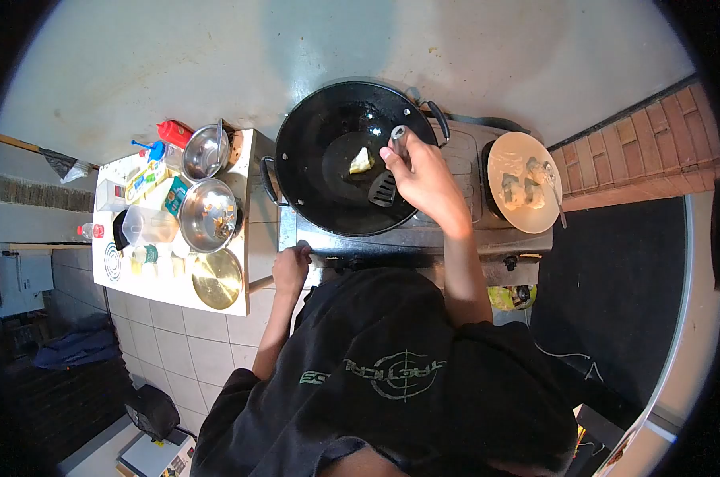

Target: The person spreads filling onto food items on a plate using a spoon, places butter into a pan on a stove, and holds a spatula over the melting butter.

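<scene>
A large black wok [320, 203] with two side handles sits on the stove [455, 242]. Inside it lies a small pale yellow piece [361, 161] in a shiny liquid. My right hand [423, 179] is closed round the handle of a slotted spatula [382, 191], whose black blade rests in the wok beside the piece. At the stove's front left edge is my left hand [291, 266], its fingers closed near a control knob; what they grip, if anything, is too small to make out.
Right of the wok, a plate [523, 219] holds pale coated pieces and a spoon. The table [161, 290] at left bears metal bowls [209, 208], a gold-coloured lid [217, 280], a red bottle [174, 133] and a plastic container [149, 226]. A brick edge [638, 151] runs at right.
</scene>
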Available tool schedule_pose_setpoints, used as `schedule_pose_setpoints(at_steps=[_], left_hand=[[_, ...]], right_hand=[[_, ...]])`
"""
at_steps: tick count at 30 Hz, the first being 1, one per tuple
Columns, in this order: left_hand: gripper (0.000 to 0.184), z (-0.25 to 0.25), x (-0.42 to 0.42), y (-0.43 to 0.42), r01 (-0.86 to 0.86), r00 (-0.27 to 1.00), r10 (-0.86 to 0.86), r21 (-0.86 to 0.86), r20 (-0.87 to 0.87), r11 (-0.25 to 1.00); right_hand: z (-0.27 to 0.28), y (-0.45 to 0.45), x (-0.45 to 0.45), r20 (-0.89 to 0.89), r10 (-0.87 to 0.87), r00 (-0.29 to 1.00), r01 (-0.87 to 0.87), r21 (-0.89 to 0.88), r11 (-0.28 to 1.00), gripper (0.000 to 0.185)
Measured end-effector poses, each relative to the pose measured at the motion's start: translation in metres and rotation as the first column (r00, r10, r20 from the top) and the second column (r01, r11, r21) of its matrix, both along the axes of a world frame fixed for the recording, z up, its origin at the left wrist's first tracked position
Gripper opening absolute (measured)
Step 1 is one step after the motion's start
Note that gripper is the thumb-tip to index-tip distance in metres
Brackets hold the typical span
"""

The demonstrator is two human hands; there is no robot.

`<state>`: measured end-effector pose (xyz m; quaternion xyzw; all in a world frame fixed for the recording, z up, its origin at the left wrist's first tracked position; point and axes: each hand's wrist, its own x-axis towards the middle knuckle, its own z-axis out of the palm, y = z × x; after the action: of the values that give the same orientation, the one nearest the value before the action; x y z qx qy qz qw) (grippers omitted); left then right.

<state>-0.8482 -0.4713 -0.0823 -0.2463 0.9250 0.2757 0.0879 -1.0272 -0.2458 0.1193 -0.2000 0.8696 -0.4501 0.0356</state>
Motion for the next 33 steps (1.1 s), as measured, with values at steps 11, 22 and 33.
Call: schedule_pose_setpoints(at_steps=[11,22,33], left_hand=[[0.031,-0.007,0.001,-0.001,-0.015,1.000,0.015,0.033,-0.015,0.999],[0.025,-0.008,0.001,-0.003,0.009,0.998,-0.007,0.043,-0.055,0.999],[0.030,-0.003,0.000,-0.001,0.019,0.999,-0.019,-0.005,-0.040,1.000]], right_hand=[[-0.005,0.001,-0.001,0.014,-0.017,1.000,0.017,-0.010,1.000,0.025],[0.007,0.000,0.003,0.044,-0.022,0.999,0.022,0.002,1.000,0.023],[-0.001,0.000,-0.003,-0.005,-0.057,0.998,0.057,-0.058,0.997,0.021]])
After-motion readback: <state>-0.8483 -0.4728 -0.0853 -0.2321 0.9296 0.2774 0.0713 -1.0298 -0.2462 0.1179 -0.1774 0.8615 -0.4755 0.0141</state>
